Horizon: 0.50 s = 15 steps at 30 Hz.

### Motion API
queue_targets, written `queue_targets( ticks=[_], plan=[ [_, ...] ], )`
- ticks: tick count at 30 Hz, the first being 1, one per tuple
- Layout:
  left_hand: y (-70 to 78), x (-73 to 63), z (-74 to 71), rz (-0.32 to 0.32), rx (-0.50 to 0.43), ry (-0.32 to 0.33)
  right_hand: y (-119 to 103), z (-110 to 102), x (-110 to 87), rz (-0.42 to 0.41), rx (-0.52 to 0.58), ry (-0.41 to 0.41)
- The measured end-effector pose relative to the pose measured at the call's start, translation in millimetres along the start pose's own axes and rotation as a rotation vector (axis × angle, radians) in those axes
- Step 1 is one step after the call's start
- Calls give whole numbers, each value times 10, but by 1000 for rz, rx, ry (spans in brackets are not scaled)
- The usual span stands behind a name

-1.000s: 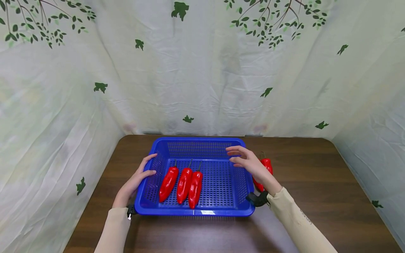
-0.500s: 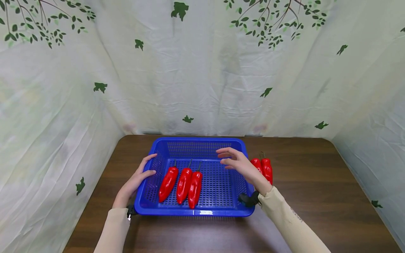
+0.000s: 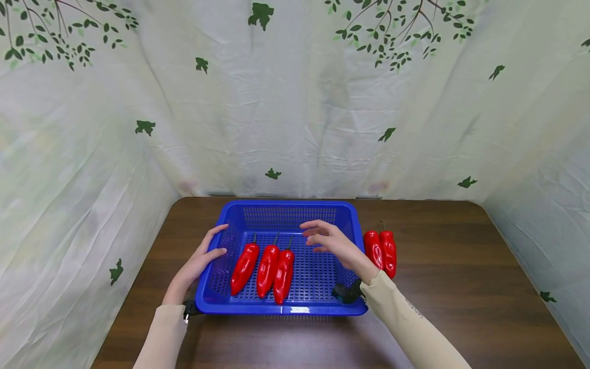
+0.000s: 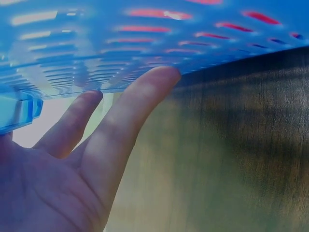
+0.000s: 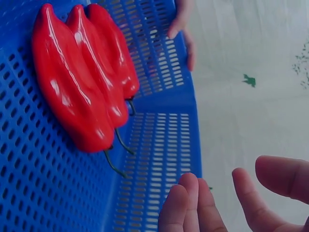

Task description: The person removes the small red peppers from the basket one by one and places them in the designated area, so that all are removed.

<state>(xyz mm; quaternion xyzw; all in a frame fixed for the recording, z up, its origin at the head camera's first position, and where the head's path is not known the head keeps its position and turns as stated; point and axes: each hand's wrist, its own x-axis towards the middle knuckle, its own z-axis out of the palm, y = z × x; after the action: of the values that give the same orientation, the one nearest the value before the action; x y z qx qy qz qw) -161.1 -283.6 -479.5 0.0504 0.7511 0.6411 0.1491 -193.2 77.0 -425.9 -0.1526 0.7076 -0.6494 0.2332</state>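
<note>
Touching blue basket (image 3: 258, 309) with left hand (image 3: 198, 260), fingers straight; hard to see exact contact. Holding right hand (image 3: 335, 243) over basket, fingers apart, near three peppers (image 3: 268, 270).

Red peppers (image 3: 268, 270): five were counted, of which three were tallied inside one blue basket (image 3: 281, 310) and two on one brown table (image 3: 461, 256). Three stems (image 5: 124, 141) were recorded among the peppers in the basket. Hands: two were noted, one left hand (image 3: 198, 260) and one right hand (image 3: 334, 243). Two pale sleeves (image 3: 410, 318) and two black wrist devices (image 3: 347, 292) were logged, one per arm. On the cloth (image 3: 304, 113), two leafy branches (image 3: 381, 48) and ten separate leaf shapes (image 3: 261, 15) were counted, one being cut by the frame edge.
</note>
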Motion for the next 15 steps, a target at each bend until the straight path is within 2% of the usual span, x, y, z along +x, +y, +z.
queue_targets(
  ticks=[15],
  plan=[
    [26,-20,-2,14,34,-5,115,164,127,80,2,-12]
  ],
)
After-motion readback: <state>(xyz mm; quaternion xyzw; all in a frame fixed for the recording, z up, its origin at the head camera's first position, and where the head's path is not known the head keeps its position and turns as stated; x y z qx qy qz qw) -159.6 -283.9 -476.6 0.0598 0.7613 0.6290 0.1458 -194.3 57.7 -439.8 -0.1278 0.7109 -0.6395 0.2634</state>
